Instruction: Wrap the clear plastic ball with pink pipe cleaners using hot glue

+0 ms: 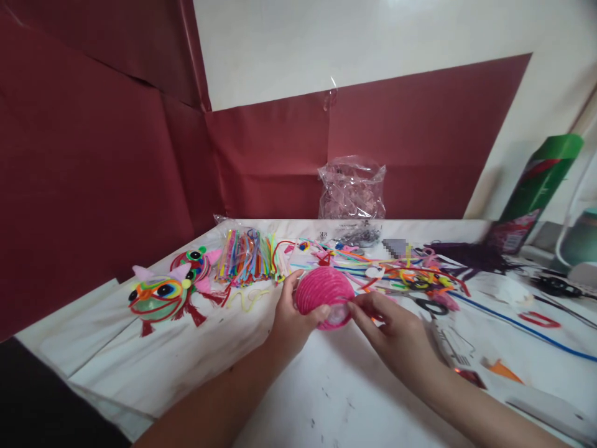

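Note:
A round ball wrapped in pink pipe cleaner (pixel 324 289) is held above the front of the table. A pale, see-through patch shows on its lower right side. My left hand (pixel 293 314) grips the ball from the left, thumb across its lower front. At the ball's right edge, my right hand (pixel 385 317) pinches with thumb and forefinger, seemingly on the pipe cleaner's end, though the fingertips hide most of it. Scissors with black handles (pixel 431 306) lie just beyond my right hand, among loose coloured pipe cleaners (pixel 410 277).
Two decorated animal-head figures (pixel 161 295) with tassels stand at the left. Behind the ball lies a bundle of coloured pipe cleaners (pixel 249 258). A clear plastic bag (pixel 352 190) stands at the back. At the right are a green bottle (pixel 536 186) and a hot glue gun-like white tool (pixel 550 407).

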Motion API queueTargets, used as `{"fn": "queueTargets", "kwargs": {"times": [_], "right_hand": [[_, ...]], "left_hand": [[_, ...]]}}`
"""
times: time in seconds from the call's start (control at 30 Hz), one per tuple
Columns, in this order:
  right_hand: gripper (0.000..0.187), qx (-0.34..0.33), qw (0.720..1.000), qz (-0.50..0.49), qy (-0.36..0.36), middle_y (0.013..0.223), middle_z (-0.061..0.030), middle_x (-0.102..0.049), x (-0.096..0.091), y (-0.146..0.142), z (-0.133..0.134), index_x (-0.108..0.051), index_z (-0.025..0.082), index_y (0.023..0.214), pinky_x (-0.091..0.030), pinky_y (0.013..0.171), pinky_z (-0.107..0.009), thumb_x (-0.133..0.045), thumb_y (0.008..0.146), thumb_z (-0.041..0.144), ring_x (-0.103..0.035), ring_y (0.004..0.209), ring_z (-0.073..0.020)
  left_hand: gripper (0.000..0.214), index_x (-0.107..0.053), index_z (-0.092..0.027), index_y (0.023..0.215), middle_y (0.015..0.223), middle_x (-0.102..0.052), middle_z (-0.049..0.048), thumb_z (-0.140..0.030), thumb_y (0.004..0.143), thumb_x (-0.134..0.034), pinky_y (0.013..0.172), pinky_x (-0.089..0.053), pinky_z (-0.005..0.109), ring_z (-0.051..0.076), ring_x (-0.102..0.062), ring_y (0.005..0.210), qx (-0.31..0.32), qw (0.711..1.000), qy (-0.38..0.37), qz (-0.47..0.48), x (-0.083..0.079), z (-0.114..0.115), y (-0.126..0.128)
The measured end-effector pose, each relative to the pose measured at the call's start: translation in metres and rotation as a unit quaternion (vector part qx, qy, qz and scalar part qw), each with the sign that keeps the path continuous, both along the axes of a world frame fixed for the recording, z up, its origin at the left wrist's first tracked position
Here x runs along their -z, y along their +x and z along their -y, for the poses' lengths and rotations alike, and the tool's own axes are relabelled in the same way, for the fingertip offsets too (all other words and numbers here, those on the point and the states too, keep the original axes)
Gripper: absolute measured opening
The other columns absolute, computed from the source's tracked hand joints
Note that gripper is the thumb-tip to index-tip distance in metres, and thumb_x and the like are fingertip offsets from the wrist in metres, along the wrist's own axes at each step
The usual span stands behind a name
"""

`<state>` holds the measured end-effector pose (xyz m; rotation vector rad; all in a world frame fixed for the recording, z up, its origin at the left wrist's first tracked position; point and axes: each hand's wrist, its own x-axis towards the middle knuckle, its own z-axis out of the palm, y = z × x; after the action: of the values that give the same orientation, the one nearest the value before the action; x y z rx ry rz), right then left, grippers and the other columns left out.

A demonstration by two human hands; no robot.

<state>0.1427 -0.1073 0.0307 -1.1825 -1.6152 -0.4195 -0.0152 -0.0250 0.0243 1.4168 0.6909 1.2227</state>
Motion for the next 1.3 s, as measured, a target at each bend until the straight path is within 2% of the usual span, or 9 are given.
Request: {"fn": "queueTargets", "kwargs": {"times": [0.13,0.33,0.8,1.03,1.3], "right_hand": [[0.016,-0.005,1.000,-0.023,-0.011,0.064,-0.0001,-0.071,0.000,0.002,0.000,-0.062,0.021,0.078,-0.050,0.043,-0.019,-0.055,0.091,0.025,-0.065,0.048,-0.0121],[0.015,-0.003,1.000,-0.005,-0.018,0.066,-0.0026,-0.072,0.004,0.007,0.000,-0.063,0.019,0.081,-0.053,0.048,-0.020,-0.054,0.092,0.024,-0.068,0.052,-0.0134],[0.017,0.016,0.999,0.044,-0.017,0.064,-0.0023,-0.071,0.010,0.007,-0.001,-0.061,0.019,0.080,-0.052,0.048,-0.023,-0.052,0.094,0.024,-0.068,0.052,-0.0150],[0.018,0.012,0.998,0.057,-0.013,0.062,-0.0009,-0.068,0.010,0.008,0.001,-0.060,0.020,0.080,-0.050,0.047,-0.022,-0.050,0.095,0.024,-0.065,0.050,-0.0140],[0.015,-0.009,0.999,0.051,-0.009,0.070,-0.0035,-0.071,0.011,0.006,0.004,-0.061,0.020,0.087,-0.053,0.050,-0.023,-0.049,0.095,0.021,-0.068,0.057,-0.0150]], "left_hand": [[0.080,-0.045,-0.018,0.126,0.124,-0.057,0.0127,-0.033,0.054,-0.077,0.094,-0.045,0.038,0.030,-0.057,0.112,0.012,1.000,0.008,-0.019,0.000,0.000,0.000],[0.078,-0.044,-0.018,0.124,0.126,-0.054,0.0139,-0.035,0.055,-0.077,0.094,-0.046,0.039,0.031,-0.056,0.113,0.034,0.999,0.016,-0.034,0.003,-0.001,0.000],[0.072,-0.045,-0.022,0.112,0.112,-0.054,0.0080,-0.035,0.052,-0.082,0.084,-0.048,0.037,0.027,-0.058,0.101,-0.007,0.995,0.032,-0.089,0.004,0.002,0.003],[0.082,-0.043,-0.021,0.124,0.127,-0.051,0.0120,-0.034,0.052,-0.081,0.098,-0.042,0.043,0.031,-0.051,0.119,-0.029,0.989,0.044,-0.135,-0.004,0.011,0.002],[0.073,-0.048,-0.020,0.116,0.120,-0.055,0.0113,-0.031,0.052,-0.080,0.097,-0.042,0.044,0.032,-0.052,0.116,-0.051,0.989,0.047,-0.134,-0.003,0.009,0.002]]}}
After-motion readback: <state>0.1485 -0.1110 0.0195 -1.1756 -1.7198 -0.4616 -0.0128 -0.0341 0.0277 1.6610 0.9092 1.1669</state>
